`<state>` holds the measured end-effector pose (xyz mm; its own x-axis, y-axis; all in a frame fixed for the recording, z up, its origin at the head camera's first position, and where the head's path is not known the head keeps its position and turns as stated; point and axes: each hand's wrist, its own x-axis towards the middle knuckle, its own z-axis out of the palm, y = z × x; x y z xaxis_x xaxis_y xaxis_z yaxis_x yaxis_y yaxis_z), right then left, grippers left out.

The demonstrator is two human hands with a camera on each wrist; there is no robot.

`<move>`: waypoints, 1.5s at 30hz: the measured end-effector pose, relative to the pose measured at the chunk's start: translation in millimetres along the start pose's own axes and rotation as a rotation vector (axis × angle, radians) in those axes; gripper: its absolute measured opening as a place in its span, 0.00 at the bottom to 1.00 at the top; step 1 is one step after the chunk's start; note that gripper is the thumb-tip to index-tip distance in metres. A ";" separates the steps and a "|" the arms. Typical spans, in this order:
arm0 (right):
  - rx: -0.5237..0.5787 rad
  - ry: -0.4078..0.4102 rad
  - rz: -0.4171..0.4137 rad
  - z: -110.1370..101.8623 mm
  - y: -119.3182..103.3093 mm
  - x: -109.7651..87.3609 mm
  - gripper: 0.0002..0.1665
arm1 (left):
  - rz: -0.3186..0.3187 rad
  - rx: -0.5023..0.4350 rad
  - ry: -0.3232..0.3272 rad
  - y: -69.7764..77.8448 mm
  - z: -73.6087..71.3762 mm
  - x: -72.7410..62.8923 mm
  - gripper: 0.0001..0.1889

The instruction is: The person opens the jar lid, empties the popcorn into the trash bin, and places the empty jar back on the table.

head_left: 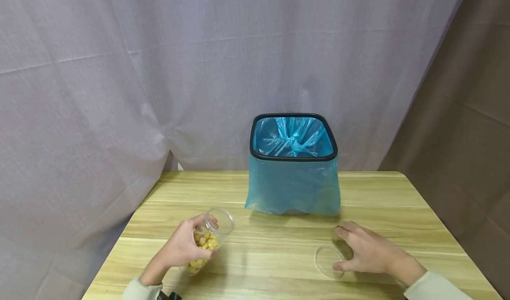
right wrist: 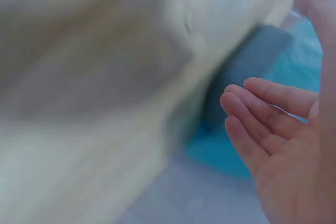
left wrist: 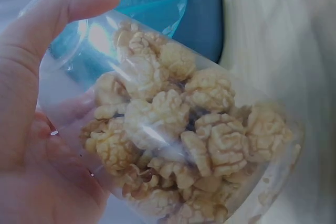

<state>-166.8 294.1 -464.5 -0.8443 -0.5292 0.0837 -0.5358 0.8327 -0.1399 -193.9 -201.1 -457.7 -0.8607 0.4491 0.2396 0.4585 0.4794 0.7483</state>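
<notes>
Plainly, the left hand point(head_left: 184, 246) gripped a clear jar point(head_left: 211, 232), thumb and fingers curled round its wall. The jar was tilted over the near left of the worktop point(head_left: 271, 269), its mouth uncovered and turned up and to the right; whether its base touched the wood could not be told. The head view showed the nuts point(left wrist: 173, 124) inside only as a yellowish mass partly hidden by the hand; the left wrist view resolved their wrinkled lobes, with glare on the plastic and the jar's lower end cut off.

The right hand point(head_left: 368, 251) held nothing, its fingers apart from the thumb and slightly bent. Its thumb overlapped the edge of a clear lid point(head_left: 326, 260) lying on the worktop; contact could not be confirmed. The lid's transparency left little but its outline to make out. The right wrist view was badly blurred across the worktop, though the palm and loosely extended fingers were distinct there.

Behind, between the hands, stood a bin point(head_left: 294, 159) with a black rim and a blue bag point(head_left: 295, 185) draped over its outside. The bag hid most of the bin's body in the head view; both wrist views exposed a dark lower section. Pale sleeves point(head_left: 434, 287) were cut off by the lower edge.
</notes>
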 end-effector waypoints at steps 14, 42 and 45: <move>-0.139 -0.016 0.163 -133.6 18.1 30.8 0.63 | 0.049 0.184 0.080 41.6 -52.2 41.6 0.36; -0.079 0.013 0.214 -177.1 20.2 125.4 0.60 | 0.184 0.634 0.260 119.0 -93.3 175.7 0.42; -0.074 0.013 0.225 -171.9 22.2 125.5 0.60 | 0.190 0.688 0.252 119.8 -95.5 181.8 0.42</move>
<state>-285.3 274.2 -287.5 -0.9424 -0.3268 0.0711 -0.3321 0.9395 -0.0839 -316.6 -134.0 -265.4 -0.7395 0.4247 0.5222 0.5678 0.8103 0.1451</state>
